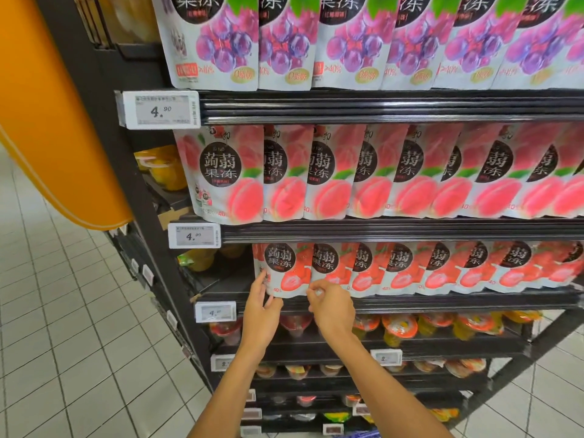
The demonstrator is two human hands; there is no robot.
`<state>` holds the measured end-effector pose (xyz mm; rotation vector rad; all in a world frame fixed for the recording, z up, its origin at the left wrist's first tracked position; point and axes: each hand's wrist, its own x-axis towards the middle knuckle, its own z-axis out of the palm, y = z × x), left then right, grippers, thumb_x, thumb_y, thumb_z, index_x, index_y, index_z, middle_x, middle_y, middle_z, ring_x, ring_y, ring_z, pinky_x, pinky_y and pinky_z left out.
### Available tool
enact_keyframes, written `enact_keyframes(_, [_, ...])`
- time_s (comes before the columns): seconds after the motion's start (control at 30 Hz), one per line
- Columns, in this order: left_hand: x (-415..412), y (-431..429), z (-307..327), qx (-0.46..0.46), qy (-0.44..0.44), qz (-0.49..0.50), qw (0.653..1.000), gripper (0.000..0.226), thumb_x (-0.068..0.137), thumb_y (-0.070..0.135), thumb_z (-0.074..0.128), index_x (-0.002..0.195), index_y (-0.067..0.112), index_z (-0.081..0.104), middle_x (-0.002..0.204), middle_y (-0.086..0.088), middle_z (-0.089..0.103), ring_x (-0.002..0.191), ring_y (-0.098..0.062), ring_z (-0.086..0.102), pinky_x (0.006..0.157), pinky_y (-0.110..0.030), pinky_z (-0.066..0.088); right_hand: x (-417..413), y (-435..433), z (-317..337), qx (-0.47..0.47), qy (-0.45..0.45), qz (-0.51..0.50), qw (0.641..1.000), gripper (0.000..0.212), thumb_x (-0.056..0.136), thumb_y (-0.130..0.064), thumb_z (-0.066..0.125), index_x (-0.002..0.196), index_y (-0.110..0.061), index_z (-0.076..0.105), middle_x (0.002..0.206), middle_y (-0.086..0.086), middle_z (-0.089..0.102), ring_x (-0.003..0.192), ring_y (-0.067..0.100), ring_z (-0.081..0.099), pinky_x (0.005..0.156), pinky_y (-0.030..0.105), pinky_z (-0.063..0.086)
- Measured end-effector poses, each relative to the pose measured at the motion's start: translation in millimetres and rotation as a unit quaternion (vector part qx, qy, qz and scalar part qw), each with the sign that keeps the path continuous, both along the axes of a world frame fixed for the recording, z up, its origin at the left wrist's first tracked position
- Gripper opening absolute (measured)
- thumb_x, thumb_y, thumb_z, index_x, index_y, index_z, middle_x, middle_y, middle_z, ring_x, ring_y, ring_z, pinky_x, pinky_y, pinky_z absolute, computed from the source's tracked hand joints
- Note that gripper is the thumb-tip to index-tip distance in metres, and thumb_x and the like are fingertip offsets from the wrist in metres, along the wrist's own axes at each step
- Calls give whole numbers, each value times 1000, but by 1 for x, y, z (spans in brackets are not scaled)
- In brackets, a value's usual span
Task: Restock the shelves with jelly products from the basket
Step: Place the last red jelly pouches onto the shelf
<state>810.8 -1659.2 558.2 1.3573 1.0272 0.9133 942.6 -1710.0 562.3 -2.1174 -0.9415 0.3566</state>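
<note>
Fingers (262, 278) of the left hand (260, 311) lie fairly straight and spread, index up along the left edge of the leftmost strawberry pouch (284, 267), thumb by its bottom edge; touching, not wrapped round it. Right hand (333, 306): fingers curled tight, pinching a pale pouch corner at the seam between first and second of the strawberry pouches (442, 267) — which of the two, cannot tell.

Shelving, top to bottom: grape pouches (347, 42) standing in an overlapped row; peach pouches (379, 172) likewise; the strawberry row, packed shoulder to shoulder to the right frame edge; below, jelly cups (398, 328) with red lids, then lower tiers of smaller cups, blurred.

Edges and room: strawberry row stands just behind the black shelf lip (442, 303); both hands sit at that lip. Left of the leftmost pouch — a bare stretch of shelf, with yellow cups (199, 260) further back. Price tag (215, 312) clipped to the lip just left of the left hand. Orange column (47, 105) and tile floor (63, 343) on the left side.
</note>
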Motion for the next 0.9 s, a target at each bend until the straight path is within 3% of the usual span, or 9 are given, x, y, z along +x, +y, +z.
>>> enact_keyframes(0.17, [2, -2, 0, 3, 3, -3, 1000, 68, 92, 1, 57, 150, 28, 32, 151, 8, 40, 111, 14, 46, 76, 3, 43, -2, 0, 0, -5, -47, -12, 999, 15, 91, -36, 61, 100, -33, 73, 83, -2, 75, 80, 19, 71, 63, 27, 47])
enact_keyframes(0.3, [8, -6, -1, 6, -5, -17, 1000, 70, 92, -2, 57, 151, 27, 31, 154, 5, 37, 104, 24, 46, 75, 5, 41, 1, -4, -3, -12, -56, -29, 998, 17, 91, -36, 59, 98, -32, 74, 76, -2, 74, 75, 19, 70, 64, 28, 53])
enact_keyframes(0.47, [12, -8, 0, 0, -6, -29, 1000, 72, 92, -2, 57, 151, 29, 32, 155, 7, 37, 126, 2, 42, 76, 4, 43, 3, -8, -4, -28, -86, -66, 994, 21, 93, -44, 56, 100, -34, 73, 80, -4, 75, 78, 17, 70, 62, 27, 48])
enact_keyframes(0.73, [10, -9, -2, 2, 9, -22, 1000, 71, 92, 0, 58, 151, 30, 32, 154, 9, 38, 126, 2, 40, 73, 5, 41, 1, -13, -3, -49, -114, -81, 989, 26, 95, -49, 51, 100, -35, 72, 78, -4, 73, 78, 19, 71, 56, 26, 39])
enact_keyframes(0.9, [8, -10, 2, -4, -2, -15, 1000, 69, 92, 2, 59, 150, 31, 34, 152, 8, 43, 127, 1, 45, 89, -7, 46, 2, -13, -6, -40, -109, -77, 990, 24, 95, -48, 53, 101, -35, 72, 77, -4, 74, 77, 18, 71, 58, 26, 43])
